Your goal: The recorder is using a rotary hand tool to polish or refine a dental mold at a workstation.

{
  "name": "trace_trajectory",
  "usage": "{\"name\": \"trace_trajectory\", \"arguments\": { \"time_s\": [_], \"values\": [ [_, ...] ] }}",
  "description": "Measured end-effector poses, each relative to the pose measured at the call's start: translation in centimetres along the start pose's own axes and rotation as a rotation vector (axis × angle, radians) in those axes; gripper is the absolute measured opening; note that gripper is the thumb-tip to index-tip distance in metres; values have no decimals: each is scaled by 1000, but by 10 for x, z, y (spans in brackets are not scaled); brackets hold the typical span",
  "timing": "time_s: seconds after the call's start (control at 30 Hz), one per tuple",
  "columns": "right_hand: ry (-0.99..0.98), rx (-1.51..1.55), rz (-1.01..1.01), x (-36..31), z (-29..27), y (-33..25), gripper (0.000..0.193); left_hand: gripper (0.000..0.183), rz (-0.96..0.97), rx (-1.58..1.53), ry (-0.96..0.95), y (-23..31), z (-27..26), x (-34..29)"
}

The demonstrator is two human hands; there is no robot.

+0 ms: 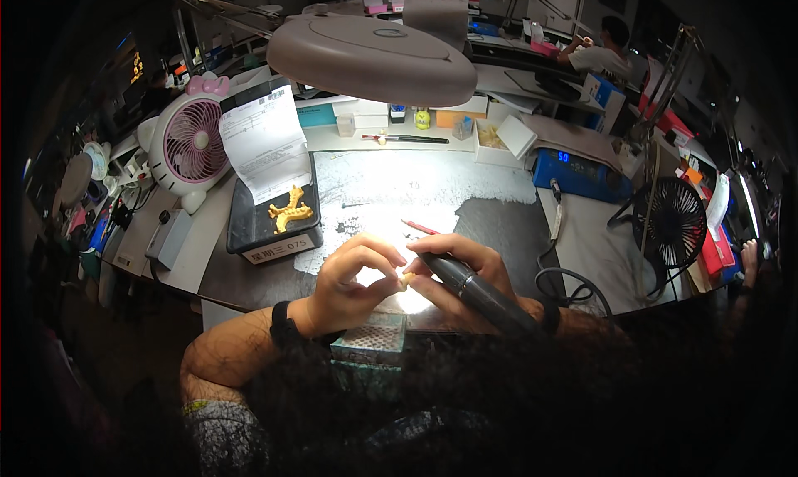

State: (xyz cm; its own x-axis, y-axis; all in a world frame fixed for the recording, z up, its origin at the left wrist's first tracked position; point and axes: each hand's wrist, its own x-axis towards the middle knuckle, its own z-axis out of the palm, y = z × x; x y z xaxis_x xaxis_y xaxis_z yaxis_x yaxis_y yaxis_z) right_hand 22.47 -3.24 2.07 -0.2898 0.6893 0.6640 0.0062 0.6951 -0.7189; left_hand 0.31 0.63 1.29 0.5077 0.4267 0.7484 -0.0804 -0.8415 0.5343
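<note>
Under the bright lamp, my left hand (pixel 356 279) pinches a small cream-coloured, tooth-like piece (pixel 405 283) between thumb and forefinger. Glare and fingers cover most of it. My right hand (pixel 490 265) is closed around a thick dark rotary handpiece (pixel 475 287), held slantwise with its body running back toward my right wrist. Its tip meets the fingers near the piece and cannot be made out. Both hands nearly touch over the front edge of the bench. Beyond them lies a thin red stick-like tool (pixel 421 227) on the worn white bench mat (pixel 382 178).
A black bin (pixel 274 243) at left holds yellow dental models (pixel 290 211) and a paper slip. The lamp head (pixel 366 57) hangs above. At right stand a blue control box (pixel 582 176), its cable, and a black fan (pixel 669 222). A pink-and-white fan (pixel 196 140) stands left. Other people sit farther back.
</note>
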Motion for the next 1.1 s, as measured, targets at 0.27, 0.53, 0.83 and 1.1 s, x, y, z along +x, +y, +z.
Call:
{"name": "trace_trajectory", "arguments": {
  "time_s": [0.27, 0.53, 0.83, 1.1],
  "values": [
    [-10, -19, -19, 2, -2, -1, 40, 27, -23, 26, 38, -1, 1, -2],
    [-7, -5, 39, -3, -2, -2, 41, 21, -21, 63, 34, 1, 1, 1],
    [-5, 10, 44, -2, 0, -5, 40, 16, -20, 46, 35, -1, 0, 0],
    [15, 3, 83, -5, 1, -4, 37, 9, -44, 86, 36, 4, 0, 3]
  ]
}}
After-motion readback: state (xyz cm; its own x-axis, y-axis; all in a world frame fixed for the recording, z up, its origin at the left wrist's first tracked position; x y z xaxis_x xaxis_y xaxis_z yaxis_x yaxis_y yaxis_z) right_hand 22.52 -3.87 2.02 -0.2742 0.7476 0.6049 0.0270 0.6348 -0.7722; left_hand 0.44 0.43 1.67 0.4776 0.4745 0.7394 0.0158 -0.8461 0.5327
